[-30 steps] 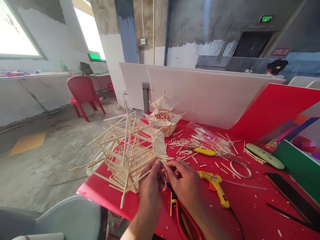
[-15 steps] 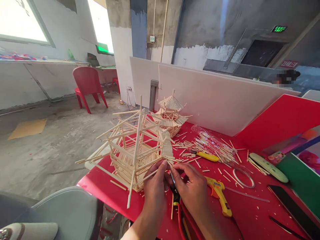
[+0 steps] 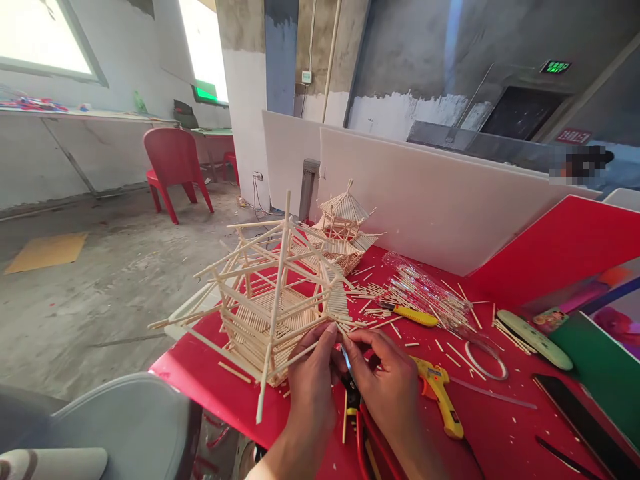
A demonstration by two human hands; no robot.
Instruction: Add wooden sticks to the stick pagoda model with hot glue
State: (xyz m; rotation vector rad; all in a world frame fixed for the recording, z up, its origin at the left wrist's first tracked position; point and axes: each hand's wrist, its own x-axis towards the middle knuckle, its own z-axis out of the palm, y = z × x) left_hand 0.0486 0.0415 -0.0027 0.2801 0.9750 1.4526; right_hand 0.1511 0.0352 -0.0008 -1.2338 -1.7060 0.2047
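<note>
At the near right corner of an unfinished pavilion model made of wooden sticks (image 3: 273, 313), both my hands are closed in a pinch. The thumb and fingers of my left hand (image 3: 311, 373) press on a thin wooden stick (image 3: 342, 328) at the roof edge. My right hand (image 3: 387, 373) pinches beside it, thumb and forefinger on the same spot; the fingertips hide most of the piece. Red-handled pliers (image 3: 353, 395) lie under my right hand, their jaws partly covered. A yellow glue gun (image 3: 441, 397) rests just right of that hand.
A smaller stick pavilion (image 3: 345, 227) stands behind on the red table (image 3: 200, 373). Loose sticks (image 3: 420, 290), a yellow utility knife (image 3: 414, 315), a green oval case (image 3: 537, 339) and a black phone-like slab (image 3: 575, 413) lie to the right. White boards (image 3: 425, 193) rise behind. Another person sits beyond.
The view has shifted slightly. My hands keep nearly the same pinch at the roof edge, and the model and tools stay in place.
</note>
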